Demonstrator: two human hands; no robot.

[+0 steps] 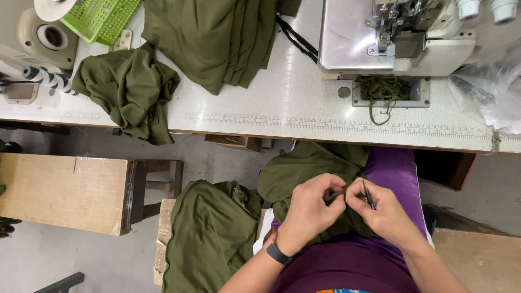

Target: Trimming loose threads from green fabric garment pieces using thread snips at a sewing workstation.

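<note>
Pinching a fold of the olive-green garment [309, 168] in the lap, the left hand [308, 212] is closed on the cloth with thumb and fingers drawn together, a dark band on its wrist. The right hand [382, 208] is closed too, holding a small slim metal tool [367, 195], thread snips or tweezers as far as one can tell, and touching the same fold. To do this well, I judge the cloth should be held taut between both hands and the tip kept shallow, so only loose thread is caught and not the knit. The fabric looks soft, matte and limp, falling in rounded folds. More olive pieces [219, 30] lie heaped at the far edge of the bench [270, 98], whose top is pale and hard, beside a boxy cream overlock machine [397, 32].
</note>
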